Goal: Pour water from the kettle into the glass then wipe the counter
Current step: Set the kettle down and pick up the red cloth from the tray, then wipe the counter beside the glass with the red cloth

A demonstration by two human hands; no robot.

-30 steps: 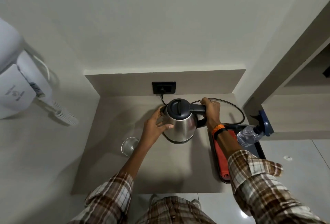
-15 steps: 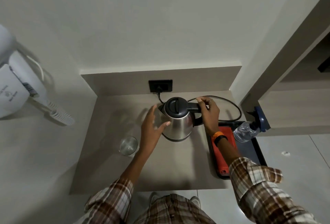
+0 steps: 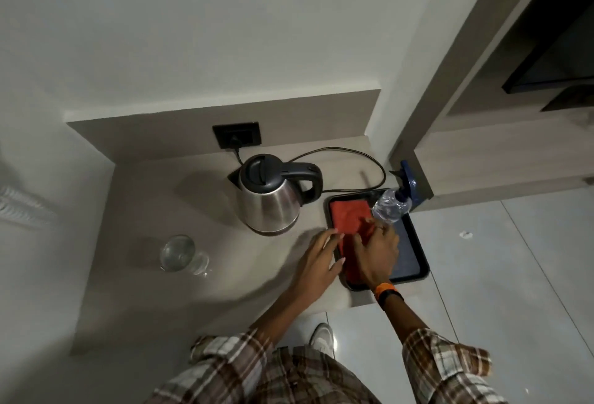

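A steel kettle with a black lid and handle stands upright at the back of the beige counter, with no hand on it. A clear glass sits to its front left. A red cloth lies in a black tray at the counter's right end. My right hand rests on the cloth with fingers curled into it. My left hand lies open at the tray's left rim, fingertips touching the cloth's edge.
A clear spray bottle with a blue trigger stands at the tray's far right corner. The kettle's black cord loops from a wall socket behind the kettle. The counter's front edge drops to a tiled floor.
Both hands have left the kettle and moved right and toward me onto the red cloth in the tray. The view has swung left and down.
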